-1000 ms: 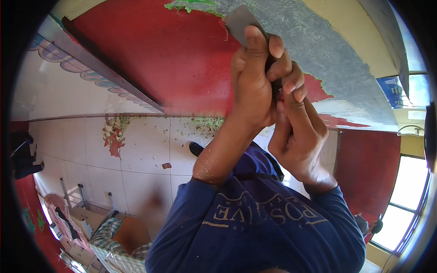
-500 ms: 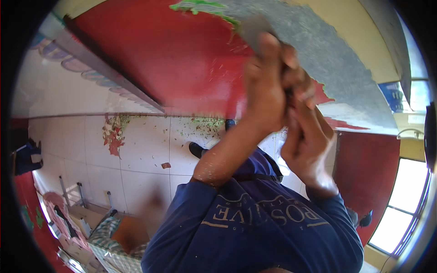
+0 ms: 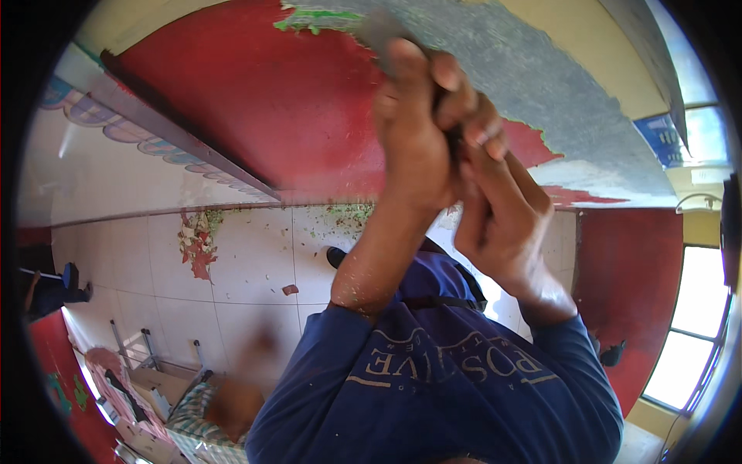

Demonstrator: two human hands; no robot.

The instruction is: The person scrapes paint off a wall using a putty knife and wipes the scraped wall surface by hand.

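Note:
My left hand (image 3: 410, 135) and my right hand (image 3: 502, 216) are both closed around a grey flat scraper (image 3: 379, 32), the right one lower on its handle, which the fingers mostly hide. The blurred blade is against the wall by a ragged green paint edge (image 3: 325, 17), where red paint (image 3: 255, 93) meets a grey scraped patch (image 3: 525, 69). A long narrow ledge (image 3: 193, 135) runs along the wall to the left.
Paint flakes (image 3: 197, 240) lie on white floor tiles along the wall base. At far left, a person in dark clothes (image 3: 54, 294) is partly visible. Metal-framed furniture with checked cloth (image 3: 189, 410) stands lower left. A bright window (image 3: 688, 317) is at right.
Both hands and the scraper moved right and down half a second ago, and are now back up and left, slightly left of where they were a second ago. The person at far left has shifted.

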